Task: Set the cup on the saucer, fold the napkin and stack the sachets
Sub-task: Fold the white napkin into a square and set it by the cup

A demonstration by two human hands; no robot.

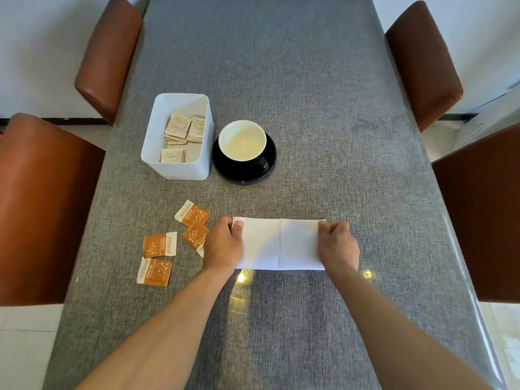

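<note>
A white napkin [280,244] lies flat on the grey table as a wide rectangle with a crease down its middle. My left hand [223,243] pinches its far left corner and my right hand [337,244] pinches its far right corner. The black cup [242,143], white inside, stands on the black saucer [225,167] beyond the napkin. Several orange sachets [159,244] lie scattered and unstacked left of my left hand; one is partly hidden under that hand.
A white plastic bin [176,167] holding several pale sachets stands left of the saucer. Brown chairs [42,209] flank both long sides of the grey table [281,66]. A clear cover edge runs along the table's right side.
</note>
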